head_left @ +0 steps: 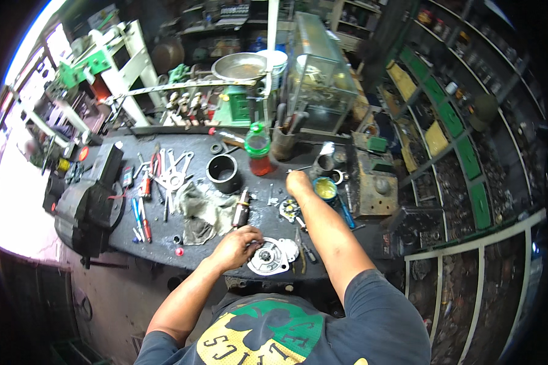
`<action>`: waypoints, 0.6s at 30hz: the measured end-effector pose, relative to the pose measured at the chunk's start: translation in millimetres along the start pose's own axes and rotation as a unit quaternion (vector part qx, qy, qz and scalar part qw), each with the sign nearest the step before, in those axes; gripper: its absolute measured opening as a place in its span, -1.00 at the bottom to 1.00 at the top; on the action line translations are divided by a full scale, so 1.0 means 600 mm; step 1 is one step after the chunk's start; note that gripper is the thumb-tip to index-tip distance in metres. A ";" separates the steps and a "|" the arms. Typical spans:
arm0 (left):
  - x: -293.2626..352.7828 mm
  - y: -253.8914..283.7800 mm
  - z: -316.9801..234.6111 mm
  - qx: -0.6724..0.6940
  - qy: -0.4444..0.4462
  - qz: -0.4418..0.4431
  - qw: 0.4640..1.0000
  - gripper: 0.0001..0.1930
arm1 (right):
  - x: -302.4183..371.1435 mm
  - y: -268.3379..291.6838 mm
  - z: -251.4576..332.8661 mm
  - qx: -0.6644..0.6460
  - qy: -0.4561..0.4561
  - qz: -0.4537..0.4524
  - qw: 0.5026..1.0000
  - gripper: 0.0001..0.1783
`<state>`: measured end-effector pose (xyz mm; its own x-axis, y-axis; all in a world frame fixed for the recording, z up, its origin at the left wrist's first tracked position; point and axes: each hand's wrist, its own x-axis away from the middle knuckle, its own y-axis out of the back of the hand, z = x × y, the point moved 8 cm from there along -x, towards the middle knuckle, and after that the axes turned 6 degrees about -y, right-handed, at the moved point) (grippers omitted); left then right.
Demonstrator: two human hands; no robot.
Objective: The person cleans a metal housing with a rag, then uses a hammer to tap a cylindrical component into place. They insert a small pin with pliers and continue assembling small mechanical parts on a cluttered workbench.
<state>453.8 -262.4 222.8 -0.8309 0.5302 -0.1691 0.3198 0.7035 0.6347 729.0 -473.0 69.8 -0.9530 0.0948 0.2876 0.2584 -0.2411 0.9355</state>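
At the bench's front edge lies a round silver metal housing [268, 258] with a shaft in its centre. My left hand [238, 246] is at its left side, fingers curled and pressed together; what they pinch is hidden. My right hand [298, 182] reaches farther over the bench, closed, close to an open tub of yellow grease [325, 188]. A thin rod-like piece [301, 170] shows at its fingertips, too small to name. Between the hands lie a dark cylindrical armature [242, 210] and a small round part with yellow bits [289, 210].
Left of centre are a grey rag [206, 213], a black metal cylinder [223, 172] and several wrenches [175, 176]. A large vise [88, 210] stands at the left. A green-capped bottle of red liquid [259, 155] stands behind; a heavy metal block [376, 188] is at the right.
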 end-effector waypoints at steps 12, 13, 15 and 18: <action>0.104 0.050 0.044 0.063 0.118 -0.180 0.975 -0.66 | 0.265 0.141 0.060 -0.492 0.112 0.084 0.859 -0.84; 0.106 0.046 0.038 0.059 0.106 -0.178 0.976 -0.67 | 0.321 0.155 0.063 -0.534 0.115 0.110 0.830 -0.87; 0.092 0.026 0.030 0.073 0.080 -0.168 0.980 -0.68 | 0.412 0.156 0.075 -0.533 0.162 0.174 0.812 -0.85; 0.071 0.001 0.022 0.077 0.069 -0.161 0.982 -0.72 | 0.477 0.154 0.089 -0.347 0.245 0.091 0.901 -0.85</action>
<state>424.5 -233.0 206.2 -0.9506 0.2072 -0.2313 0.0868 0.8925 0.4427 488.6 -416.6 249.4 -0.9044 -0.4035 0.1390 0.4180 -0.7716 0.4795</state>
